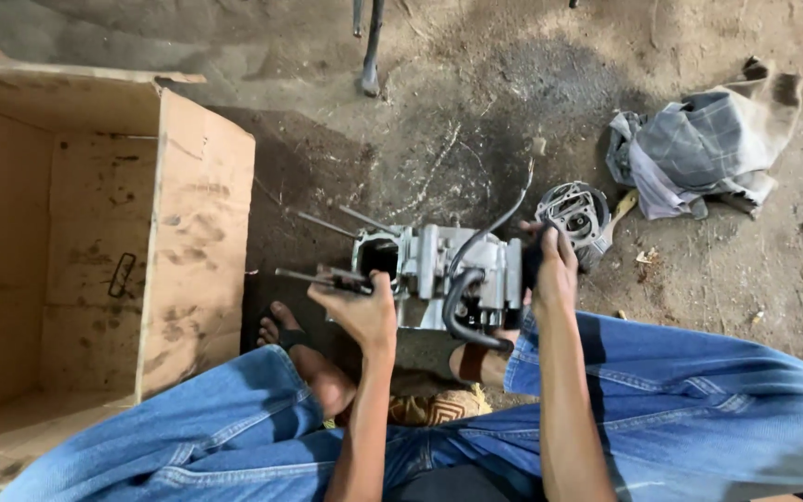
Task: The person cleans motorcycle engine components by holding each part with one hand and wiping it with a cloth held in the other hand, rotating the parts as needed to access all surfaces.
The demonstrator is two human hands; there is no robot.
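Far left: a big open cardboard box (95, 251), stained inside, lying on its side on the dirt floor (476, 102). Near: blue jeans (680, 409) across the whole bottom, knees spread, a bare foot in a sandal (283, 332) showing between them.

Centre, on the floor between the feet: an engine block (439, 270), grey metal, already stripped down. No cylinder on it, the bore open on its left face, long bare studs (336, 221) sticking out to the left. A black hose (462, 302) looping down the front, a thinner black cable running up and to the right.

Far right: a crumpled grey checked rag (699, 149). Just right of the block: a round finned metal part (573, 212) lying loose on the floor, apparently taken off.

Left hand (357, 307): closed around the near studs at the block's left end, fingers wrapped, thumb on top. Right hand (550, 265): curled against the block's right end, gripping something dark; what exactly, hard to tell.

Judging by this: teardown well advanced, upper parts off, block held by both ends. Hose, cable and studs not yet removed; case halves seemingly not yet split. Top edge: a dark metal stand leg (371, 56).
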